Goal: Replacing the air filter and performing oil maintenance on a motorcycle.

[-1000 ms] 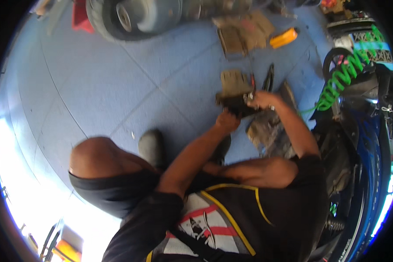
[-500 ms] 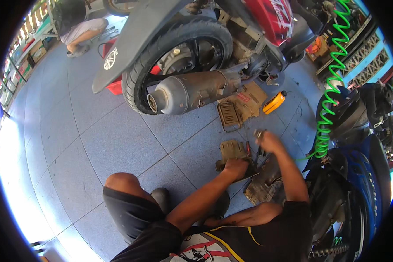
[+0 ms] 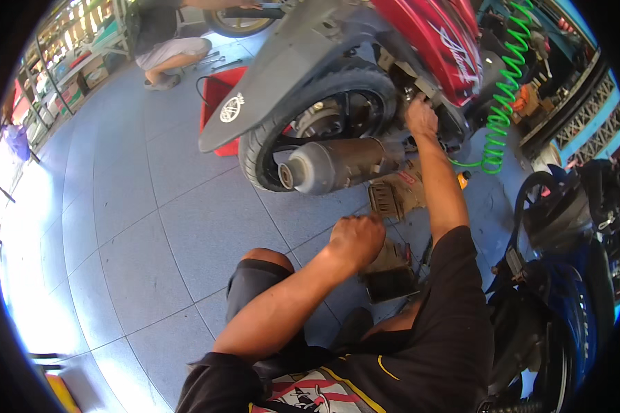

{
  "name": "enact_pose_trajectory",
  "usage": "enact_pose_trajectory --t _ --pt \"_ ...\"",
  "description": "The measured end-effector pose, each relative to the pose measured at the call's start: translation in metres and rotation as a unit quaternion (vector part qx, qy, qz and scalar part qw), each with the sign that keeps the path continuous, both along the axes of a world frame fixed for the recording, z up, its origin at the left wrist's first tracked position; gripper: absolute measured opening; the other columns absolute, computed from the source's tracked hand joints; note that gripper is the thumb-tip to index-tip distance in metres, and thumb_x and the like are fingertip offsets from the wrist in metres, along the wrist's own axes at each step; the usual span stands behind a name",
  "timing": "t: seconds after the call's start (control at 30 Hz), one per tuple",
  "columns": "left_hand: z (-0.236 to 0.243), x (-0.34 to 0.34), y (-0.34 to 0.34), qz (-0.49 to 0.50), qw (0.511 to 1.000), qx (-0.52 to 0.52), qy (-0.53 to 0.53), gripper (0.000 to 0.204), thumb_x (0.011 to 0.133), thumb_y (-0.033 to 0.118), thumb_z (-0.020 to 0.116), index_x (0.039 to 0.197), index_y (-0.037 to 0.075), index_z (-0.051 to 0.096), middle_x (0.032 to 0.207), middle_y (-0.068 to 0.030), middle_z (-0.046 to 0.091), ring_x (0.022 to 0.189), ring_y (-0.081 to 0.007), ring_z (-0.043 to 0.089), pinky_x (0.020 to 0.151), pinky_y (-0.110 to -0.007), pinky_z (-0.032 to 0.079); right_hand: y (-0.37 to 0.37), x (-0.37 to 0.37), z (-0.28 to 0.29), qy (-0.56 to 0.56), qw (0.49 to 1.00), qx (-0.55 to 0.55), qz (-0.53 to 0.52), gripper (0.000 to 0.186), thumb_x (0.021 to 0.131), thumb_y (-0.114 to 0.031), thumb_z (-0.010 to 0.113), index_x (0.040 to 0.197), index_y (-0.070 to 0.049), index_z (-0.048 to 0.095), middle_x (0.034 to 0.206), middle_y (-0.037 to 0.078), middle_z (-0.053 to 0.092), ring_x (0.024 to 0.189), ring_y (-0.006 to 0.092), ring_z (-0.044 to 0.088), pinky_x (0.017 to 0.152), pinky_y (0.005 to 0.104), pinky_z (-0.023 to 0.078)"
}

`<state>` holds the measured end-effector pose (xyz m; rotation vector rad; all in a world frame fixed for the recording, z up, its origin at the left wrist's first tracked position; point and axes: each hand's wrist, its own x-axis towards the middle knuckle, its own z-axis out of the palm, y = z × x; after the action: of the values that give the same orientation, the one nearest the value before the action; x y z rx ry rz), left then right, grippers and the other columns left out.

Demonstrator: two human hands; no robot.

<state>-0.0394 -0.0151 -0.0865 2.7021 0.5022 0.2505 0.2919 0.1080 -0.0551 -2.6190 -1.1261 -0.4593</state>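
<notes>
My right hand [image 3: 422, 118] is raised to the underside of the red scooter bodywork [image 3: 430, 48], fingers closed on a small metal piece [image 3: 409, 93] beside a bracket; whether that piece is loose is unclear. My left hand [image 3: 357, 241] hangs in midair, fingers curled, with any contents hidden. Below it lie brown cardboard [image 3: 410, 186], a tray-like part [image 3: 386, 201] and a dark flat piece [image 3: 388, 286]. The scooter's rear wheel [image 3: 258, 162], grey muffler [image 3: 331, 164] and grey mudguard [image 3: 255, 93] are in front of me.
Another person [image 3: 165, 58] crouches upper left near wrenches [image 3: 220, 63] and another wheel. A red bin [image 3: 213, 93] sits behind the mudguard. A green coiled hose [image 3: 503, 103] hangs at right. A dark blue motorbike [image 3: 572, 303] stands right; a yellow bottle [image 3: 463, 180] is on the floor.
My right hand has risen from the floor parts to the scooter's bracket area. My left hand has left those parts and lifted. The view has tilted up, showing more of the scooter.
</notes>
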Motion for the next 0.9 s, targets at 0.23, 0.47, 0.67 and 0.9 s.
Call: enact_pose_trajectory --t 0.23,0.47,0.67,0.9 --pt "-0.020 0.003 0.027 0.000 0.998 -0.065 -0.018 0.046 0.085 0.030 0.068 0.111 -0.005 0.053 0.093 -0.0247 0.068 0.089 -0.0404 0.068 0.079 -0.045 0.054 0.019 -0.021 -0.005 -0.006 0.996 0.084 -0.010 0.048 0.087 -0.027 0.061 0.124 -0.003 0.043 0.112 0.030 0.062 0.106 0.0464 0.060 0.092 0.0533 0.047" --pt "-0.029 0.009 0.036 -0.045 0.994 -0.098 0.019 0.045 0.085 0.030 0.068 0.110 -0.004 0.053 0.092 -0.0248 0.068 0.089 -0.0398 0.068 0.079 -0.046 0.054 0.014 -0.015 0.000 0.018 0.999 0.025 -0.013 0.048 0.086 -0.026 0.063 0.124 -0.003 0.045 0.114 0.030 0.061 0.106 0.0474 0.059 0.091 0.0524 0.048" --pt "-0.024 0.002 0.045 -0.034 0.995 -0.094 -0.011 0.047 0.084 0.030 0.068 0.111 -0.005 0.053 0.089 -0.0231 0.069 0.086 -0.0388 0.069 0.077 -0.046 0.055 -0.017 -0.015 -0.011 -0.015 0.999 0.019 -0.027 0.043 0.089 -0.031 0.061 0.118 -0.001 0.050 0.110 0.030 0.063 0.103 0.0479 0.060 0.088 0.0533 0.049" --pt "-0.023 0.007 0.041 -0.065 0.994 -0.089 0.000 0.045 0.083 0.030 0.068 0.109 -0.004 0.055 0.089 -0.0227 0.069 0.087 -0.0380 0.069 0.077 -0.046 0.055 -0.044 -0.002 -0.002 0.061 0.997 0.002 0.055 0.043 0.086 -0.038 0.068 0.101 0.002 0.064 0.099 0.029 0.065 0.101 0.0451 0.060 0.084 0.0510 0.048"
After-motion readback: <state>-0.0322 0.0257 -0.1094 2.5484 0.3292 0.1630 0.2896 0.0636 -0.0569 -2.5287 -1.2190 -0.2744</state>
